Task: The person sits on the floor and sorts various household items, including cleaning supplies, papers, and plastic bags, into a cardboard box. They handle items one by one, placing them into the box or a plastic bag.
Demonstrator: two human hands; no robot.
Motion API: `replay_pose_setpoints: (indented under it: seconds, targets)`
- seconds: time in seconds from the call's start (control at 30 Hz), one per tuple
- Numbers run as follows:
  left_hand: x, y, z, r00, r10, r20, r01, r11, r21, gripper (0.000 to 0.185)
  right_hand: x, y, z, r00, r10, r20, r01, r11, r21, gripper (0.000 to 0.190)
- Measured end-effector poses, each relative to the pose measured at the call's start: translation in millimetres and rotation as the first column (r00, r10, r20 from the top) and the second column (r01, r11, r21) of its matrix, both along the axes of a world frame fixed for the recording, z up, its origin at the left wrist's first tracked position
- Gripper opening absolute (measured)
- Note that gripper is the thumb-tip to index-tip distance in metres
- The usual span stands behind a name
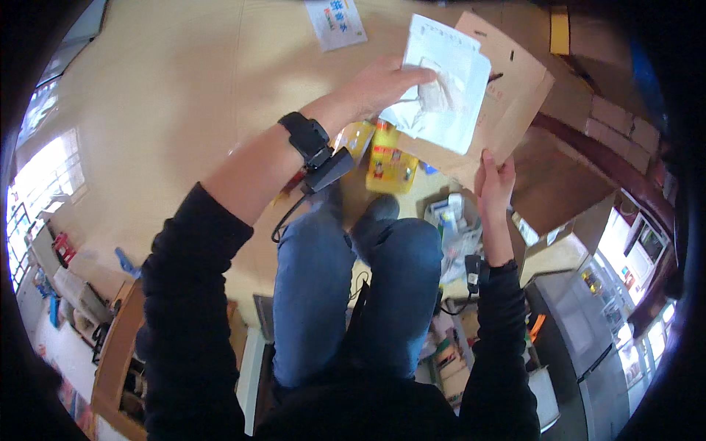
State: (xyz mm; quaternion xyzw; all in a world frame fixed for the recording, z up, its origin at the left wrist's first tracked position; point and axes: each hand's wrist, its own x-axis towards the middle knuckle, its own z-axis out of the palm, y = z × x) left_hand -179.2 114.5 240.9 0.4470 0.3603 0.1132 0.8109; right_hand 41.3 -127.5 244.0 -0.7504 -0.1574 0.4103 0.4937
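My left hand (401, 82) grips some creased white papers (466, 99), its thumb lying across their face. Faint writing runs along their top edge. Behind and partly hidden by these papers is a brown kraft-paper envelope or folder (515, 105) bearing dark marks and print. My right hand (495, 182) pinches the lower edge of this brown piece. Below the papers, a yellow plastic container (391, 162) with a red-and-yellow label stands on the floor, its top covered from view. Beside it is a second yellow item (354, 138), partly hidden by my left wrist.
A printed white sheet (337, 25) lies on the beige floor (182, 110). Near my right forearm is an open box (433, 212) filled with packages and plastic bags. A brown panel (562, 182) is at the right; a wooden cabinet (113, 353) stands lower left.
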Motion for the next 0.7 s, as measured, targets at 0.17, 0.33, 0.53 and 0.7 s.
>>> replay_pose_setpoints:
  seconds: [0.17, 0.33, 0.53, 0.7]
  targets:
    - [-43, -66, 73, 0.930, 0.347, -0.117, -0.366, 0.877, -0.312, 0.043, -49, -29, 84, 0.995, -0.068, -0.075, 0.071, 0.997, 0.030, 0.025]
    - [-89, -93, 133, 0.932, 0.247, -0.264, -0.321, 0.902, -0.288, 0.041, -83, -60, 140, 0.984, -0.130, -0.125, 0.136, 0.990, 0.039, 0.025]
    - [-78, -148, 173, 0.960, -0.058, -0.273, 0.004, 0.981, -0.195, 0.039, -103, -106, 185, 0.965, -0.230, -0.122, 0.224, 0.973, -0.064, 0.029]
    - [-3, -210, 186, 0.932, -0.128, -0.338, 0.201, 0.961, 0.192, 0.042, -88, -176, 226, 0.906, -0.397, -0.147, 0.401, 0.916, -0.002, 0.031]
